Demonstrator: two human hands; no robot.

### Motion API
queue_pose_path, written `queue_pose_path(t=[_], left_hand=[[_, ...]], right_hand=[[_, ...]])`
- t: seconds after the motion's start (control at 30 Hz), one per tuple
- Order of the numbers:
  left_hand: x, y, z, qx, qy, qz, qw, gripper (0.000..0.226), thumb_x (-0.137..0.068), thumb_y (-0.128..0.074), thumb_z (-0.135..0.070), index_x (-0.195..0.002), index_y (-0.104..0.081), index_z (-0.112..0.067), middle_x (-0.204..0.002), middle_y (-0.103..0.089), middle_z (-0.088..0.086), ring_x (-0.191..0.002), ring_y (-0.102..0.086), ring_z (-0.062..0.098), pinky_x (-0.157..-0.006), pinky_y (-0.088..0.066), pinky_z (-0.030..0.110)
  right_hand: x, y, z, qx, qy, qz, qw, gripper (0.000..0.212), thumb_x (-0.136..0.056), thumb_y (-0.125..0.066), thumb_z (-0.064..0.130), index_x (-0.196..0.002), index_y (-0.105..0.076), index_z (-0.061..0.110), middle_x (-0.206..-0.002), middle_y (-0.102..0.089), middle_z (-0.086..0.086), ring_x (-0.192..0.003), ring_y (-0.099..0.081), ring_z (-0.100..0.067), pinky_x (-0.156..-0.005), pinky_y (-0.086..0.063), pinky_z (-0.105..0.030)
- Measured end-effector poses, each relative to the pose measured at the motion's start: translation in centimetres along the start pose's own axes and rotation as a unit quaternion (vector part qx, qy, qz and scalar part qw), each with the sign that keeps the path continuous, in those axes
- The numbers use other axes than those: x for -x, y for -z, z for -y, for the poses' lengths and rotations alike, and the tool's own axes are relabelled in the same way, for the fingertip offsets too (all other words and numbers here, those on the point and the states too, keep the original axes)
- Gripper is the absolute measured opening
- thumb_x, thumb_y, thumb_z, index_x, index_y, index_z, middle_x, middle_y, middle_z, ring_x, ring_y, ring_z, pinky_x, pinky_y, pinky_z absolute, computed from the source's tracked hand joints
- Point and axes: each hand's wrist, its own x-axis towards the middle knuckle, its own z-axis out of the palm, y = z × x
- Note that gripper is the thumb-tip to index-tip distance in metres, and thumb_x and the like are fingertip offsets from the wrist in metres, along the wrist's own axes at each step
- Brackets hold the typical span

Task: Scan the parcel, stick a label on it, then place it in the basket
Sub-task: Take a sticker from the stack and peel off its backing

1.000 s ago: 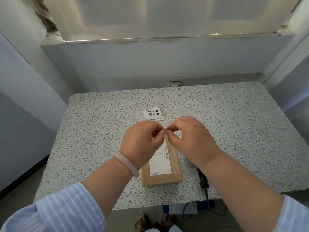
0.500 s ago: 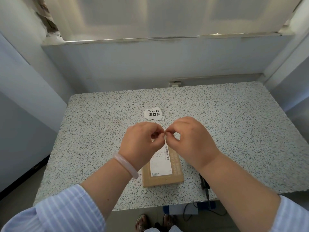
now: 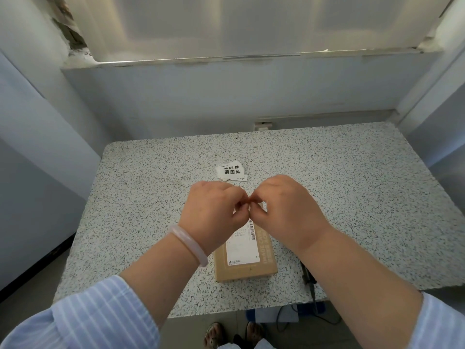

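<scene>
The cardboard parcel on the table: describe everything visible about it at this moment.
The parcel is a small brown cardboard box lying flat on the speckled table, near its front edge. A white shipping label with a barcode strip covers most of its top; pale printing runs along the right side. Its far end is hidden behind the left hand and right hand, which are pinched together above it. Whether they touch it cannot be told.

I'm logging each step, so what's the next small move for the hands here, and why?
Probably finish peeling whatever is pinched; it is too small to identify. The left hand and right hand meet fingertip to fingertip above the parcel, near the loose labels.
</scene>
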Motion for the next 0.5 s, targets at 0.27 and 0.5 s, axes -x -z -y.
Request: queue_pose_path(t=[0.27,0.5], left_hand=[[0.45,0.1,-0.24,0.217,0.147,0.042,0.964,0.008,-0.084,-0.063,-0.022,-0.083,-0.07,-0.026,-0.077,-0.068,-0.009,-0.075,-0.062,0.008,-0.072,-0.054,0.031],[0.29,-0.02,-0.06,0.276,0.181,0.054,0.942,0.008,-0.087,-0.063,-0.02,-0.084,-0.068,-0.026,-0.081,-0.07,-0.004,-0.079,-0.065,0.013,-0.075,-0.056,0.032]], right_hand=[[0.37,0.01,-0.26,-0.09,-0.069,-0.023,0.993,0.009,-0.084,-0.067,0.022,-0.083,-0.073,0.014,-0.082,-0.065,0.005,-0.084,-0.056,-0.01,-0.076,-0.046,-0.022],[0.39,0.19,-0.21,-0.152,-0.11,-0.026,0.982,0.01,-0.084,-0.069,0.025,-0.091,-0.074,0.021,-0.084,-0.065,0.01,-0.084,-0.058,0.002,-0.073,-0.043,-0.007]])
